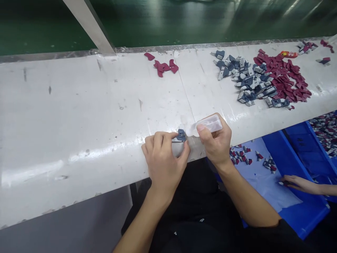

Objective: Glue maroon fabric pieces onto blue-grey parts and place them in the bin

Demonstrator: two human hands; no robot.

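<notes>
Pinched between the thumb and fingers of my left hand [165,158] is a small dark blue and grey plastic part [181,135], held at the table's front edge. My right hand [217,140] is wrapped round a translucent white squeeze bottle [210,123], tilted with its nozzle pointing left at the part. Nozzle and part are very close; whether they touch I cannot tell. Behind my hands lie a few loose maroon pieces [163,66]. Farther right is a heap of blue and grey parts [247,79], beside a pile of maroon pieces [289,77].
The white table [65,105] meets a green panel [168,24] and a slanted post [86,24] at the back. Below right, blue bins [281,151] hold assembled parts. Another person's hand [297,183] reaches into the nearer one. An orange-red wrapper [289,54] lies by the maroon pile.
</notes>
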